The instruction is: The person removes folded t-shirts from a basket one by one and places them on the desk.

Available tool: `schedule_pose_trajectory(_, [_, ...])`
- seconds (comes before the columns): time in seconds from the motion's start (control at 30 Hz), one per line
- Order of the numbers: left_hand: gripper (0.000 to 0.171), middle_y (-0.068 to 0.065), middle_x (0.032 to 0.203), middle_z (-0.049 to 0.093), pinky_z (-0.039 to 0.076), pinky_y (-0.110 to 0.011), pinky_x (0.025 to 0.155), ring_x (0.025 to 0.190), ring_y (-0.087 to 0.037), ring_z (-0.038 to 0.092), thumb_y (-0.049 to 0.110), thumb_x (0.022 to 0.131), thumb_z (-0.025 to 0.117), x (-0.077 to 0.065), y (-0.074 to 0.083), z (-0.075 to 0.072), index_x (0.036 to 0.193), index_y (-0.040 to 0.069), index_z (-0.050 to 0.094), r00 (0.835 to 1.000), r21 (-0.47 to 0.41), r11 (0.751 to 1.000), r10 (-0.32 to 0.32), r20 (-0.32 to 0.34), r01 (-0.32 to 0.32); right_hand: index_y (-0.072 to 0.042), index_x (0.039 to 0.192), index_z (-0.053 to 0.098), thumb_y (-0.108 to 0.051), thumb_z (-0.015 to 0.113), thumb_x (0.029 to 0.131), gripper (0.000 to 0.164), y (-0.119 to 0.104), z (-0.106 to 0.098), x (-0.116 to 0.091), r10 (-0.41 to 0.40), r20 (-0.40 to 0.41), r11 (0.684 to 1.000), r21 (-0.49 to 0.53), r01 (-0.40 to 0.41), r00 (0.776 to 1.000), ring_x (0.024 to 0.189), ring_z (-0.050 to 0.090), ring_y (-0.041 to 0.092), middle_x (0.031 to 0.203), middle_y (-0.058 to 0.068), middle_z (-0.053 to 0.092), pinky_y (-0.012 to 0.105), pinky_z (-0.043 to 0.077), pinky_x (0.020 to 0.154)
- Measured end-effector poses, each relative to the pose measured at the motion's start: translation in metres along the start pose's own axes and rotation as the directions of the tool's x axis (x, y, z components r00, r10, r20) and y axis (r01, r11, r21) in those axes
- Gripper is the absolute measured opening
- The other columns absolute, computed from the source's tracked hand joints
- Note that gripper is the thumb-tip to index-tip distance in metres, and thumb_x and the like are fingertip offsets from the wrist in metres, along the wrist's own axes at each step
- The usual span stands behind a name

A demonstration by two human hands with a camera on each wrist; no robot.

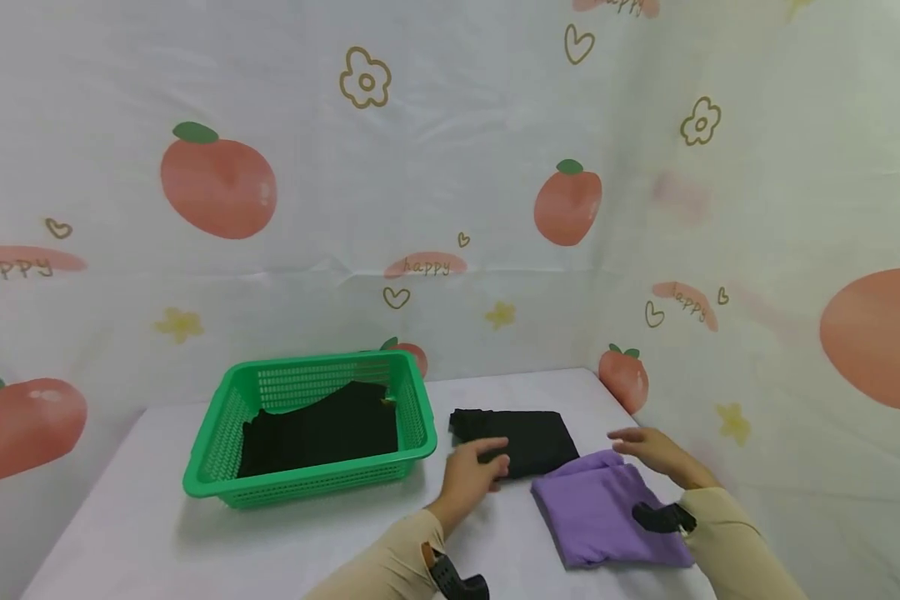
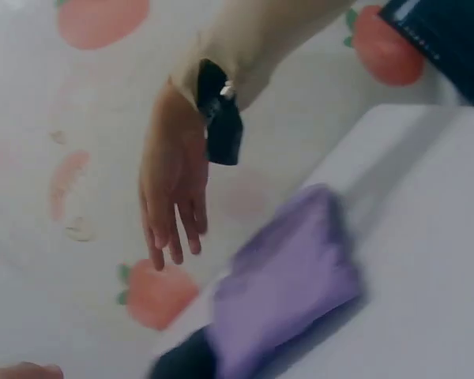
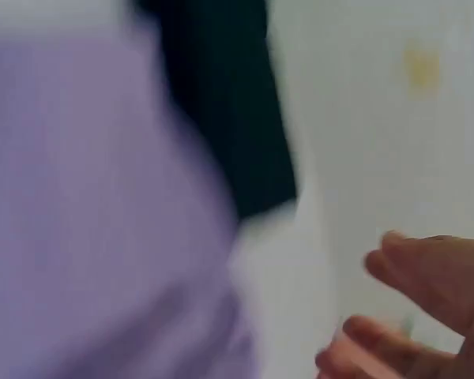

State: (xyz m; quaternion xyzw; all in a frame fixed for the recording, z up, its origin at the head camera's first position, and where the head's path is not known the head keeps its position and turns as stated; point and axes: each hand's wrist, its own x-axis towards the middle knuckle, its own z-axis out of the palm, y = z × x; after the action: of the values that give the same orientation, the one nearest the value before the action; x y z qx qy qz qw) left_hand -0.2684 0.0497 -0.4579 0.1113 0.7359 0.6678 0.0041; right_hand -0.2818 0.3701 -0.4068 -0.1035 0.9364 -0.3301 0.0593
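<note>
A folded purple garment (image 1: 607,512) lies at the right of the table, its upper left corner against a folded black garment (image 1: 528,437). My left hand (image 1: 468,475) hovers by the near left edge of the black cloth, fingers loosely bent and nothing in them. Over the far right edge of the purple one is my right hand (image 1: 656,452), its fingers extended and holding nothing; the left wrist view shows this right hand (image 2: 174,185) hanging beside the purple cloth (image 2: 284,276). In the right wrist view, the thumb and fingers (image 3: 434,276) are spread apart, away from the blurred purple fabric (image 3: 87,197).
To the left stands a green plastic basket (image 1: 315,487) with black folded clothing (image 1: 322,433) inside. The white table (image 1: 120,533) ends at a patterned curtain (image 1: 457,167) at the back and on the right.
</note>
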Motion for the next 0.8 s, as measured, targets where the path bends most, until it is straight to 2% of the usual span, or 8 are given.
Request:
schedule_pose_trajectory(0.13, [0.029, -0.013, 0.095, 0.074, 0.060, -0.027, 0.063, 0.080, -0.019, 0.073, 0.011, 0.094, 0.067, 0.021, 0.038, -0.052, 0.123, 0.007, 0.070, 0.993, 0.047, 0.997, 0.071, -0.098, -0.067, 0.011, 0.136, 0.051, -0.014, 0.054, 0.100, 0.044, -0.062, 0.016, 0.043, -0.123, -0.061, 0.983, 0.130, 0.130, 0.990, 0.114, 0.060, 0.043, 0.129, 0.033, 0.058, 0.047, 0.053, 0.092])
schedule_pose_trajectory(0.2, [0.029, -0.013, 0.099, 0.074, 0.058, -0.026, 0.062, 0.083, -0.023, 0.072, 0.016, 0.095, 0.066, 0.029, 0.055, -0.084, 0.123, 0.009, 0.070, 0.978, 0.148, 0.985, 0.111, -0.175, -0.085, 0.005, 0.144, 0.045, -0.017, 0.055, 0.101, 0.049, -0.099, 0.031, 0.064, -0.161, -0.062, 0.966, 0.195, 0.170, 0.985, 0.118, 0.059, 0.042, 0.132, 0.032, 0.057, 0.049, 0.051, 0.097])
schedule_pose_trajectory(0.27, [0.030, -0.013, 0.106, 0.074, 0.056, -0.028, 0.061, 0.089, -0.026, 0.072, 0.022, 0.096, 0.066, 0.034, 0.066, -0.120, 0.124, 0.012, 0.070, 0.955, 0.280, 0.957, 0.151, -0.254, -0.077, -0.007, 0.152, 0.037, -0.024, 0.056, 0.101, 0.058, -0.137, 0.049, 0.083, -0.181, -0.030, 0.952, 0.247, 0.183, 0.983, 0.126, 0.053, 0.041, 0.138, 0.030, 0.052, 0.053, 0.044, 0.105])
schedule_pose_trajectory(0.4, [0.037, -0.013, 0.134, 0.062, 0.054, -0.039, 0.072, 0.113, -0.031, 0.065, 0.031, 0.100, 0.059, 0.034, 0.068, -0.199, 0.131, 0.013, 0.064, 0.921, 0.457, 0.889, 0.200, -0.335, -0.027, -0.035, 0.158, 0.018, -0.037, 0.056, 0.100, 0.069, -0.204, 0.088, 0.112, -0.217, 0.094, 0.926, 0.335, 0.174, 0.972, 0.140, 0.039, 0.035, 0.151, 0.023, 0.040, 0.057, 0.031, 0.113])
schedule_pose_trajectory(0.53, [0.043, -0.020, 0.141, 0.054, 0.052, -0.049, 0.083, 0.119, -0.038, 0.058, 0.030, 0.103, 0.053, 0.018, 0.053, -0.266, 0.138, 0.007, 0.056, 0.906, 0.513, 0.859, 0.207, -0.369, 0.013, -0.037, 0.157, 0.019, -0.038, 0.053, 0.102, 0.065, -0.241, 0.131, 0.135, -0.265, 0.146, 0.890, 0.419, 0.183, 0.953, 0.140, 0.040, 0.031, 0.152, 0.015, 0.041, 0.053, 0.034, 0.114])
schedule_pose_trajectory(0.67, [0.053, -0.027, 0.141, 0.051, 0.045, -0.059, 0.096, 0.121, -0.046, 0.052, 0.035, 0.104, 0.047, -0.002, 0.033, -0.303, 0.144, 0.000, 0.047, 0.906, 0.518, 0.843, 0.100, -0.411, 0.142, -0.023, 0.158, 0.023, -0.032, 0.055, 0.102, 0.066, -0.253, 0.172, 0.150, -0.207, 0.124, 0.867, 0.483, 0.124, 0.970, 0.136, 0.045, 0.037, 0.147, 0.019, 0.046, 0.054, 0.037, 0.111])
schedule_pose_trajectory(0.73, [0.061, -0.030, 0.144, 0.046, 0.038, -0.063, 0.103, 0.125, -0.049, 0.046, 0.042, 0.105, 0.041, -0.008, 0.022, -0.310, 0.148, -0.002, 0.039, 0.913, 0.494, 0.840, -0.003, -0.408, 0.224, -0.016, 0.158, 0.023, -0.025, 0.057, 0.101, 0.066, -0.254, 0.188, 0.152, -0.150, 0.098, 0.866, 0.494, 0.083, 0.984, 0.138, 0.041, 0.041, 0.152, 0.021, 0.039, 0.057, 0.037, 0.110])
schedule_pose_trajectory(0.8, [0.070, -0.033, 0.146, 0.040, 0.035, -0.064, 0.105, 0.129, -0.052, 0.041, 0.049, 0.105, 0.036, -0.010, 0.012, -0.312, 0.152, -0.003, 0.030, 0.921, 0.497, 0.819, -0.092, -0.380, 0.287, -0.012, 0.157, 0.025, -0.018, 0.059, 0.100, 0.067, -0.254, 0.201, 0.152, -0.095, 0.078, 0.878, 0.476, 0.047, 0.992, 0.139, 0.037, 0.044, 0.157, 0.022, 0.030, 0.059, 0.038, 0.108])
